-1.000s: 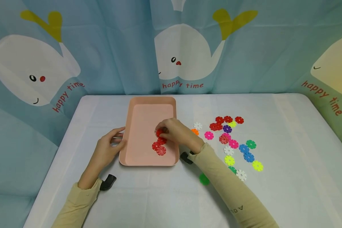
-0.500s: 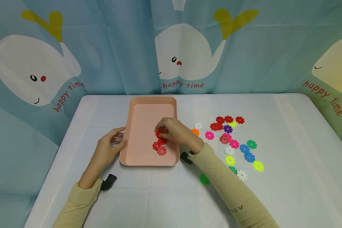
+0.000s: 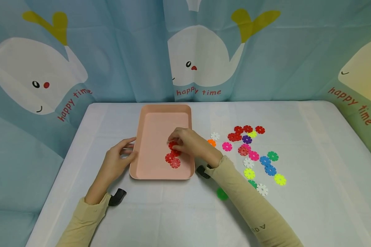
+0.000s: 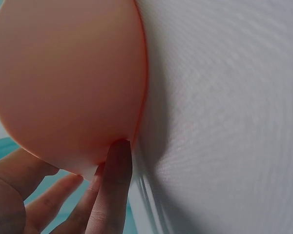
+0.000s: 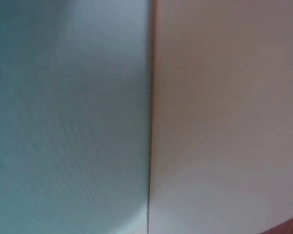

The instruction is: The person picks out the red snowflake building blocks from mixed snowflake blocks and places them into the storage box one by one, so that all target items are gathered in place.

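A pink rectangular tray (image 3: 151, 127) lies on the white table. My left hand (image 3: 117, 159) rests at its left side, and in the left wrist view straight fingers (image 4: 112, 190) touch the tray's outer wall. Inside the tray, right of its middle, my right hand (image 3: 190, 142) pinches a red notched plastic disc (image 3: 172, 145) between thumb and fingers, which partly cover it. Just below are another red disc (image 3: 169, 157) and a paler red one (image 3: 175, 163), linked or overlapping in a cluster. The right wrist view shows the tray's wall (image 5: 219, 112); my hand is hidden there.
Several notched discs lie scattered right of the tray: red ones (image 3: 248, 129), a purple one (image 3: 246, 139), blue ones (image 3: 270, 170), yellow, green, white and pink. A green disc (image 3: 222, 194) lies beside the right sleeve. A whale-print curtain (image 3: 126, 61) hangs behind the table.
Hardly anything differs. My right wrist has shifted very slightly, while its fingers stay on the red disc. My left hand and the tray keep their places.
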